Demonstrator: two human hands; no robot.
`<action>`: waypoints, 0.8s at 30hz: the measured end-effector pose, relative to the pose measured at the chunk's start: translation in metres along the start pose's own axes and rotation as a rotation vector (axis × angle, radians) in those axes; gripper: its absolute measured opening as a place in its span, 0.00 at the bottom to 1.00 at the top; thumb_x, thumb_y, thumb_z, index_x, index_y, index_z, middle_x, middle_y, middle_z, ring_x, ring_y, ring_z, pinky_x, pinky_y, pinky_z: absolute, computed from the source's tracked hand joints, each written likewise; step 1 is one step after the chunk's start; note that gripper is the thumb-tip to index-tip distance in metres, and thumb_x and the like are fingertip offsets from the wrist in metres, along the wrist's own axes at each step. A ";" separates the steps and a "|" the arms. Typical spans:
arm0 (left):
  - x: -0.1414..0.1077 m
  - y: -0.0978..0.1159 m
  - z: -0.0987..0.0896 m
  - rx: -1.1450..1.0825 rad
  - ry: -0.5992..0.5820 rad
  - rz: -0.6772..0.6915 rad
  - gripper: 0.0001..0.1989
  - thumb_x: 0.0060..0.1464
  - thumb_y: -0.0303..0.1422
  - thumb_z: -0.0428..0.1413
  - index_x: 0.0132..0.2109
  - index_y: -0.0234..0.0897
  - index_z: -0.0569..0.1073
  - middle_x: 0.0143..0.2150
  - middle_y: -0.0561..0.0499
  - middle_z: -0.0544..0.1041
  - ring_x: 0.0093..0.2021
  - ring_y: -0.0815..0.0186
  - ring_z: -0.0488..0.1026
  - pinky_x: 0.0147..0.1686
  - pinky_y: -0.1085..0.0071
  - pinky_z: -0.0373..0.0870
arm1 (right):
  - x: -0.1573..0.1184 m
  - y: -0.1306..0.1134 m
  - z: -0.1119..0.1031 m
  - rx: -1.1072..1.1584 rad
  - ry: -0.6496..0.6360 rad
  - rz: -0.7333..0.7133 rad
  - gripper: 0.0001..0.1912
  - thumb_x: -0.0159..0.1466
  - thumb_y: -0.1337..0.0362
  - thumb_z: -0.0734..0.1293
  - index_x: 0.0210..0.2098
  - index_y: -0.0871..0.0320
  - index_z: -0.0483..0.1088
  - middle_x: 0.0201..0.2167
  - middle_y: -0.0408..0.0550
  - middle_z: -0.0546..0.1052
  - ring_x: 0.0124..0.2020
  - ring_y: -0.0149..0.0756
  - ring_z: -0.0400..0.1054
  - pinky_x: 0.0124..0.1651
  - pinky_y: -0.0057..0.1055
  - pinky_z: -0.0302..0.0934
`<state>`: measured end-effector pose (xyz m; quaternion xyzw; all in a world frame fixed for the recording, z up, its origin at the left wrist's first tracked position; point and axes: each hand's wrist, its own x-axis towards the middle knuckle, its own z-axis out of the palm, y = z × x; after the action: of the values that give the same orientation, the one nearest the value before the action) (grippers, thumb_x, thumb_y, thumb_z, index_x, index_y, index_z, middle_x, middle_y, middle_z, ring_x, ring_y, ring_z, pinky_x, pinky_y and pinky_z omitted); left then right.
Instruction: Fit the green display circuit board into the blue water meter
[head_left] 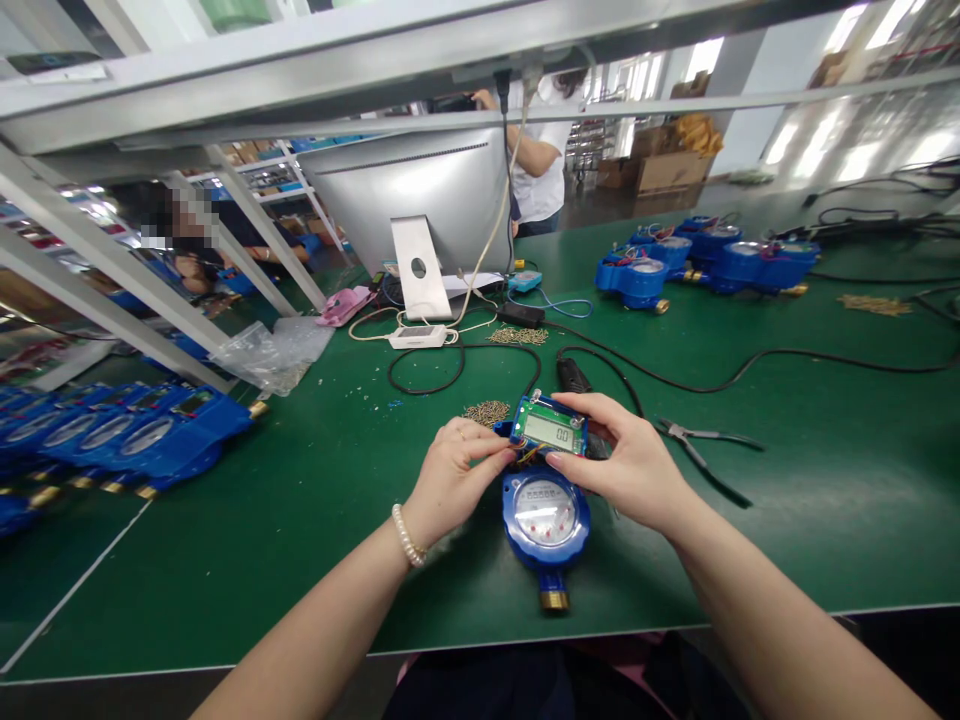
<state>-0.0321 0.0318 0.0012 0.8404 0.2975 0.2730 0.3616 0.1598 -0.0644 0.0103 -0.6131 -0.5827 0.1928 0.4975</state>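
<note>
At the near edge of the green table (pixel 750 520), we hold a small display board (pixel 551 427) between both hands, just above the blue water meter (pixel 546 520) it belongs to. Our right hand (pixel 634 465) is closed on the board's right side, thumb under its lower edge and fingers over the top. Our left hand (pixel 450 480) pinches at the board's left lower corner, where coloured wires (pixel 529 453) run down into the meter.

To do this well, we judge it best to keep the board level and low over the housing, grip it by its edges only, and guide the wires so none gets trapped or strained.

The meter lies flat on the table directly under and between our hands, its dial facing up and its brass fitting (pixel 554 600) pointing toward us. Just beyond lies a small pile of screws (pixel 486 410); pliers (pixel 705 445) rest to the right, and a row of blue meters (pixel 127 440) stands well off to the left.
</note>
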 end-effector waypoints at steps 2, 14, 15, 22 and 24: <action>0.001 -0.003 0.004 0.037 0.012 0.036 0.07 0.55 0.36 0.57 0.35 0.47 0.81 0.35 0.50 0.79 0.41 0.59 0.67 0.46 0.62 0.57 | 0.000 -0.001 -0.001 0.036 -0.031 0.020 0.26 0.51 0.63 0.72 0.50 0.57 0.69 0.47 0.51 0.74 0.46 0.43 0.71 0.50 0.40 0.67; 0.009 -0.019 0.016 0.139 0.082 0.166 0.09 0.55 0.35 0.54 0.33 0.44 0.79 0.31 0.48 0.78 0.40 0.57 0.66 0.49 0.60 0.53 | 0.010 -0.001 -0.013 0.037 -0.235 -0.032 0.26 0.51 0.62 0.74 0.49 0.57 0.71 0.44 0.49 0.75 0.43 0.40 0.72 0.47 0.37 0.67; 0.011 -0.019 0.016 0.138 0.083 0.173 0.09 0.55 0.35 0.54 0.32 0.44 0.79 0.31 0.48 0.78 0.40 0.57 0.66 0.49 0.60 0.53 | 0.011 -0.001 -0.013 0.038 -0.244 -0.034 0.26 0.51 0.62 0.74 0.49 0.58 0.71 0.43 0.49 0.75 0.42 0.39 0.72 0.46 0.37 0.67; 0.013 -0.020 0.017 0.095 0.068 0.192 0.11 0.57 0.35 0.53 0.32 0.43 0.79 0.31 0.48 0.78 0.42 0.58 0.68 0.49 0.61 0.56 | 0.015 0.002 -0.012 0.072 -0.268 0.015 0.26 0.51 0.61 0.74 0.49 0.58 0.71 0.43 0.49 0.74 0.43 0.39 0.72 0.46 0.36 0.68; 0.012 -0.018 0.011 0.077 0.034 0.188 0.09 0.57 0.36 0.55 0.34 0.43 0.79 0.34 0.48 0.78 0.44 0.59 0.69 0.50 0.62 0.59 | 0.015 0.004 -0.011 0.103 -0.262 0.050 0.26 0.52 0.61 0.73 0.50 0.59 0.70 0.45 0.50 0.74 0.44 0.40 0.72 0.48 0.37 0.67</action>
<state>-0.0221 0.0455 -0.0165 0.8731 0.2338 0.3082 0.2969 0.1740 -0.0545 0.0167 -0.5704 -0.6165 0.3132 0.4432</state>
